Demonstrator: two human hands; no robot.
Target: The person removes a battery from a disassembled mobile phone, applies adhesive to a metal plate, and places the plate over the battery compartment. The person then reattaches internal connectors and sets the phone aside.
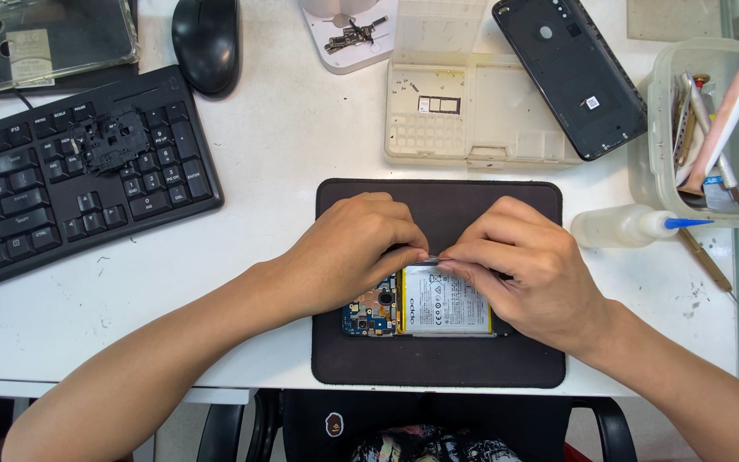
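1. An opened smartphone with a white battery and blue circuit board (425,304) is laid on a dark rectangular work mat (438,359).
2. A thin metal strip (432,259) above the battery is pinched by the left hand (352,252).
3. The same strip is pinched by the right hand (528,265), fingers closed.

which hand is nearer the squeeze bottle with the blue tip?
Right. The right hand rests over the opened phone's right end on the dark mat, just left of the squeeze bottle. The left hand sits at the phone's left end, farther away.
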